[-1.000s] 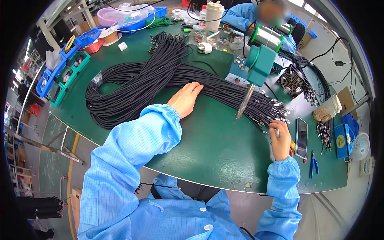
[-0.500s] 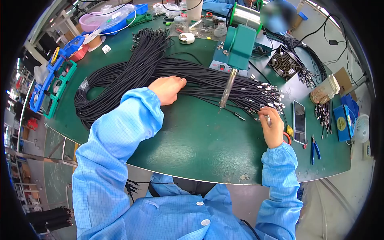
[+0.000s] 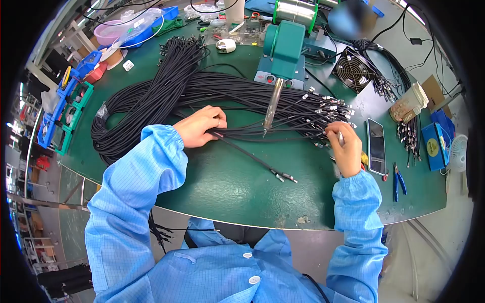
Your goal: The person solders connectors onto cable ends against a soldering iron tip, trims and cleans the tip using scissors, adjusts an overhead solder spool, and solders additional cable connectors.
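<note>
A long looped bundle of black cables [image 3: 136, 106] lies over the bench, its metal-tipped ends [image 3: 333, 111] fanned toward the right. My left hand [image 3: 201, 127] is closed around a few cables at the bundle's near edge. Two connector tips [image 3: 284, 177] from these cables stick out over the bare green surface. Beside the fanned ends, my right hand [image 3: 346, 150] has its fingers pinched together, with a small silvery object showing between them that I cannot make out. Between my hands, a green soldering machine [image 3: 285, 43] points its metal tube [image 3: 274, 103] down over the cables.
A phone [image 3: 376, 146] and blue-handled cutters [image 3: 398, 182] lie right of my right hand. Farther back stand a round fan [image 3: 352, 70] and a cup [image 3: 408, 102]. Blue and green bins [image 3: 76, 111] line the left edge. Solder spools [image 3: 295, 11] stand behind the machine.
My left hand has moved left and slightly down, drawing a few cables out from the bundle toward me. My right hand has shifted slightly up, its fingers still pinched.
</note>
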A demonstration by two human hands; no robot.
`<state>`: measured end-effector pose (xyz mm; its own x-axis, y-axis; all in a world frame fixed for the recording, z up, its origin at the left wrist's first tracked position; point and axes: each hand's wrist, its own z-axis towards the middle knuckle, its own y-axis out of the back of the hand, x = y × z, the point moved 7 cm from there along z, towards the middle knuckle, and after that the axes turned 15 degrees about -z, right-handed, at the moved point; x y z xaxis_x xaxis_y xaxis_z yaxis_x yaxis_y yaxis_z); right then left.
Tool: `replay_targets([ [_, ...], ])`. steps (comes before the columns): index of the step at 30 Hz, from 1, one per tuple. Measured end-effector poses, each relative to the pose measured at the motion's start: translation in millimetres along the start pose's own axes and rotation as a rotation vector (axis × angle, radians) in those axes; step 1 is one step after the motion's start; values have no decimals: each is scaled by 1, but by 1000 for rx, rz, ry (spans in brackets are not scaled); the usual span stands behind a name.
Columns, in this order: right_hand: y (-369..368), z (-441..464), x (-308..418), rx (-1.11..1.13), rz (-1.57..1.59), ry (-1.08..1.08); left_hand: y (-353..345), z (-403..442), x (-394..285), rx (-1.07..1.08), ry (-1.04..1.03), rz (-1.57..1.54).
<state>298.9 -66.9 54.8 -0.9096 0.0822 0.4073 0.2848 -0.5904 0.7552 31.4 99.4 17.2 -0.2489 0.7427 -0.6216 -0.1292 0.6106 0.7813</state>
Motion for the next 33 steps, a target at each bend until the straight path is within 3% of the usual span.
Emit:
replay_targets([
  [2,4,4,-2,-12,8,36,-5,-7,-18,-13,-133,-73],
  [7,-11,10,-3,121,-94,-47,-30,-14,-41,-46,-190,-55],
  [12,-21,18,-20,206,-245,-106,-44,-13,-64,23,-168,-73],
  [17,-23,29,-19,312,-178,-65,-60,-10,-89,84,-194,-96],
  [20,-34,16,-1,284,-170,82,-66,-7,-96,59,-215,-90],
  [22,-36,6,16,170,-338,246,-69,-7,-101,37,-239,-90],
  [28,-18,31,-9,198,-469,67,-67,-7,-105,-45,-220,-195],
  [33,-5,32,-31,473,-565,-238,-84,-4,-109,143,-172,-84],
])
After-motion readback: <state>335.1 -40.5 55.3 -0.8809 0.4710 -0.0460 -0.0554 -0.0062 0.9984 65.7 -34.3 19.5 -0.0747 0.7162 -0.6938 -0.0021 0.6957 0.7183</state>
